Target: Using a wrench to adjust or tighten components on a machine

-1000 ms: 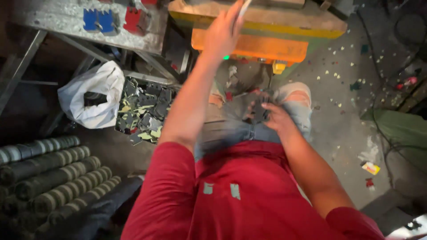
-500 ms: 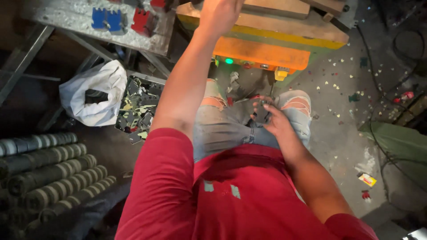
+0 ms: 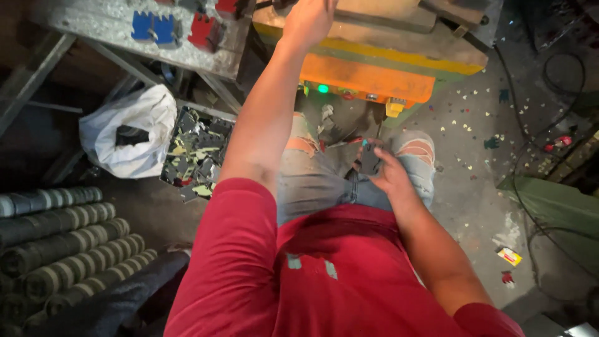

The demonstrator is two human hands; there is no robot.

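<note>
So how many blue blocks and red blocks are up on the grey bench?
Blue blocks: 1
Red blocks: 2, the second cut by the top edge
Total: 3 on the bench

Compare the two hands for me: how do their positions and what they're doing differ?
The left hand is stretched far forward, up at the orange-and-yellow machine; the right hand stays low, at the lap. What the left hand holds is cut off by the frame edge; the right hand grips a small dark piece. Both are bare.
</note>
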